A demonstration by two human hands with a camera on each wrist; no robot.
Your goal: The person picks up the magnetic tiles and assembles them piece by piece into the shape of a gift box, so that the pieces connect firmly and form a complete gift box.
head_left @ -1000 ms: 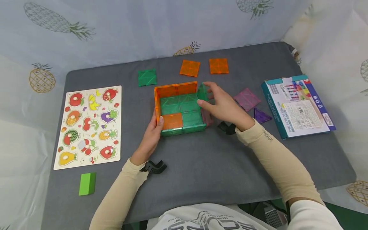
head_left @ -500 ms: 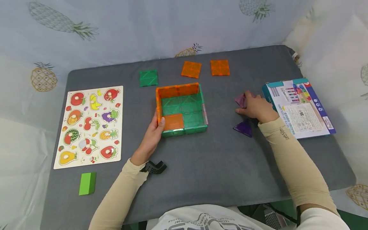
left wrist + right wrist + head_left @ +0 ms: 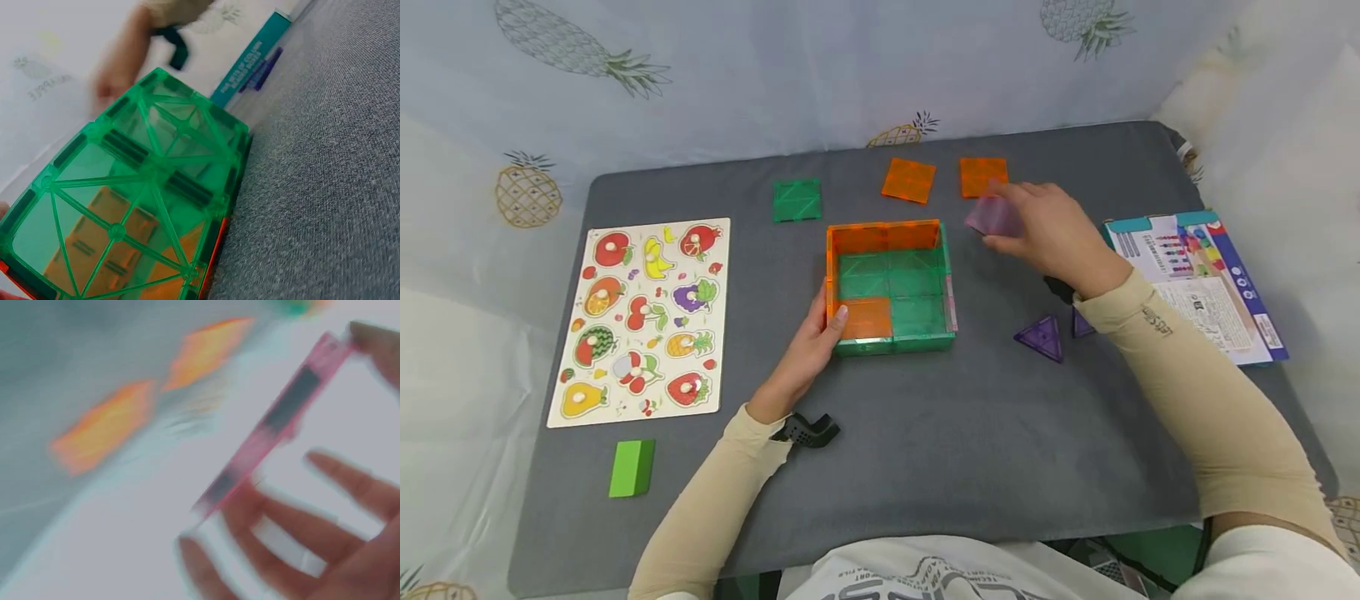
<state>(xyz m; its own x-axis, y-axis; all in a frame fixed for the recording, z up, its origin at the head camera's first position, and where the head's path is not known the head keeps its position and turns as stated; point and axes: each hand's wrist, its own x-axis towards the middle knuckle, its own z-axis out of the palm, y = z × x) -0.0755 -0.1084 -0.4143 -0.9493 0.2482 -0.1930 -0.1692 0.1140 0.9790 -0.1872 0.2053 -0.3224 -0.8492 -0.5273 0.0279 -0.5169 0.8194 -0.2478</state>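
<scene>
An open box of see-through magnetic tiles (image 3: 891, 343) sits mid-table, with green and orange floor and walls and a pink piece in its right wall. My left hand (image 3: 805, 350) grips its left wall near the front corner, thumb at the rim. The left wrist view shows the green front wall (image 3: 115, 231) close up. Between thumb and fingers, my right hand (image 3: 1052, 233) holds a pink square magnetic tile (image 3: 995, 217) up and right of the box. In the right wrist view this pink tile (image 3: 269, 425) appears edge-on, its dark magnets showing.
Behind the box lie a green tile (image 3: 797, 200) and two orange tiles (image 3: 908, 180). Purple triangle tiles (image 3: 1041, 337) are to the right, before a boxed toy set (image 3: 1202, 287). A fruit puzzle board (image 3: 643, 321) and a green block (image 3: 632, 468) are at the left.
My right hand left the box's right wall, where a green tile now stands, and reached the pink tile on the table. It has since lifted that tile leftward. My left hand keeps its grip.
</scene>
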